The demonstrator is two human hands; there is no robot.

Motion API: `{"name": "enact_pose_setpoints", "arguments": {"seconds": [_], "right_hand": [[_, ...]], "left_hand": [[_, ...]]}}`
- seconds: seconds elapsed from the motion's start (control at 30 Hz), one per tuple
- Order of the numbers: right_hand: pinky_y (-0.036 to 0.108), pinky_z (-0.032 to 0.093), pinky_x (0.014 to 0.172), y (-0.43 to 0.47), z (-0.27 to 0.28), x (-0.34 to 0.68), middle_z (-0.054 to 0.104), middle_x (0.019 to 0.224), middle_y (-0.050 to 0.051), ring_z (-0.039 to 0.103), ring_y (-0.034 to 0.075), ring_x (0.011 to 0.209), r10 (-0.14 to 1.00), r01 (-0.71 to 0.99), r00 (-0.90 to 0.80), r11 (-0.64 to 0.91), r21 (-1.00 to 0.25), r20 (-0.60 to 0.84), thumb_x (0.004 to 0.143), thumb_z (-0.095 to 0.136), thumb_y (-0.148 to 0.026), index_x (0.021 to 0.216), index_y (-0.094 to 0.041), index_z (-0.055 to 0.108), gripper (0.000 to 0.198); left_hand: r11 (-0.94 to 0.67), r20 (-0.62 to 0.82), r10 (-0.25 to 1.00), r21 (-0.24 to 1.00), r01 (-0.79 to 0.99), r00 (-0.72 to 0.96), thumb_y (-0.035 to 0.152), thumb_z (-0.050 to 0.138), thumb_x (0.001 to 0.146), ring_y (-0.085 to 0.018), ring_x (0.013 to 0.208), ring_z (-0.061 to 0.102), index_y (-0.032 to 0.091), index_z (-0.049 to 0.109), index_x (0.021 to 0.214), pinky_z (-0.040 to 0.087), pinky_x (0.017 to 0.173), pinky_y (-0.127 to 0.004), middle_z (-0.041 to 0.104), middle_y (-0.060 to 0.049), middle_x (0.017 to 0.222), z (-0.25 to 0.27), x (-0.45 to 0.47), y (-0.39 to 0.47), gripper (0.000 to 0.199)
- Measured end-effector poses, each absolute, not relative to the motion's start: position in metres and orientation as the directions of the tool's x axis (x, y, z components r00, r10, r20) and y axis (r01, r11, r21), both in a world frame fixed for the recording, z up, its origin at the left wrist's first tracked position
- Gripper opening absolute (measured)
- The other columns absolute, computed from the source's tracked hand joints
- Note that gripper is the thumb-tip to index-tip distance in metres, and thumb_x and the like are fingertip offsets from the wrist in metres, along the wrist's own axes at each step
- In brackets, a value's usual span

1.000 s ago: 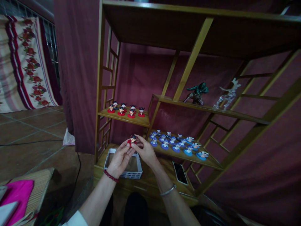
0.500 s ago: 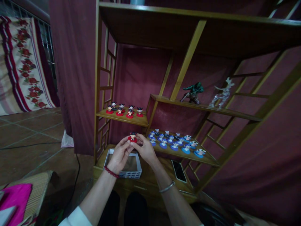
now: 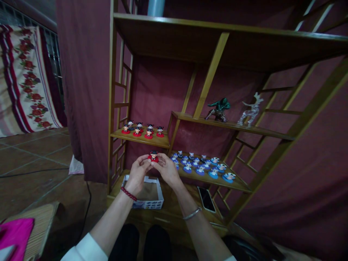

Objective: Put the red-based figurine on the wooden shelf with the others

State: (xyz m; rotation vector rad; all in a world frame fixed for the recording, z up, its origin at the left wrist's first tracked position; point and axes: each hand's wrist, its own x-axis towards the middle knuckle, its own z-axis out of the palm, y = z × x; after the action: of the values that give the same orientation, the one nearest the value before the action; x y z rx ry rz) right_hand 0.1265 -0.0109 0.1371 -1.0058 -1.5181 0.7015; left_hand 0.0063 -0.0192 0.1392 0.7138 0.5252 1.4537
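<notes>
My left hand (image 3: pixel 137 175) and my right hand (image 3: pixel 166 169) meet in front of a wooden shelf unit (image 3: pixel 209 72), and together their fingertips pinch a small red-based figurine (image 3: pixel 153 156) with a black head. Directly below the hands sits an open white cardboard box (image 3: pixel 160 195) on the bottom board. Several matching red figurines (image 3: pixel 141 130) stand on the small left shelf just above. To the right of my hands, several blue-based figurines (image 3: pixel 202 166) fill a lower shelf.
A phone (image 3: pixel 207 199) lies flat on the bottom board right of the box. A green figure (image 3: pixel 219 108) and a clear deer (image 3: pixel 250 110) stand on the middle shelf. Maroon curtains hang behind. A pink item (image 3: pixel 13 235) lies on a woven mat at far left.
Both hands have lifted the red figurine slightly, closer to the left shelf. The view has tilted upward a little.
</notes>
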Motion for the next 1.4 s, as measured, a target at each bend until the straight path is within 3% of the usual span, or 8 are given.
{"name": "enact_pose_setpoints", "arguments": {"seconds": [0.57,0.97,1.13,1.4], "right_hand": [[0.029,0.053,0.076,-0.006,0.149,0.125,0.065,0.101,0.008,0.065,0.016,0.086,0.842,0.371,0.1,0.463,-0.805,0.53,0.07,0.065,-0.025,0.1,-0.017,0.056,0.032],[0.025,0.053,0.07,-0.008,0.177,0.126,0.066,0.096,0.007,0.065,0.014,0.08,0.801,0.527,0.123,0.448,-0.722,0.586,0.071,0.063,-0.024,0.098,-0.015,0.058,0.029],[0.024,0.052,0.068,-0.006,0.187,0.125,0.066,0.095,0.007,0.063,0.014,0.076,0.788,0.64,0.146,0.385,-0.665,0.598,0.072,0.063,-0.024,0.099,-0.015,0.059,0.029],[0.026,0.048,0.073,0.002,0.203,0.12,0.067,0.092,0.004,0.062,0.015,0.08,0.782,0.832,0.158,0.224,-0.508,0.604,0.078,0.058,-0.029,0.105,-0.02,0.057,0.029]], "left_hand": [[-0.204,0.183,0.979,0.857,-0.473,-0.091,0.019,0.063,0.062,-0.007,0.062,0.052,0.013,0.057,0.085,0.043,0.066,-0.023,0.057,0.003,0.067,0.149,0.014,-0.002,0.025],[-0.284,0.26,0.958,0.915,-0.286,-0.117,0.017,0.056,0.069,-0.013,0.074,0.059,0.01,0.063,0.091,0.046,0.075,-0.028,0.066,-0.007,0.084,0.165,0.018,0.007,0.024],[-0.335,0.31,0.941,0.916,-0.22,-0.138,0.013,0.052,0.071,-0.014,0.082,0.061,0.01,0.062,0.094,0.047,0.08,-0.028,0.066,-0.011,0.099,0.172,0.019,0.009,0.025],[-0.448,0.444,0.893,0.893,-0.049,-0.075,0.011,0.044,0.074,-0.014,0.077,0.064,0.012,0.06,0.101,0.05,0.075,-0.028,0.068,-0.009,0.091,0.175,0.016,0.023,0.032]]}}
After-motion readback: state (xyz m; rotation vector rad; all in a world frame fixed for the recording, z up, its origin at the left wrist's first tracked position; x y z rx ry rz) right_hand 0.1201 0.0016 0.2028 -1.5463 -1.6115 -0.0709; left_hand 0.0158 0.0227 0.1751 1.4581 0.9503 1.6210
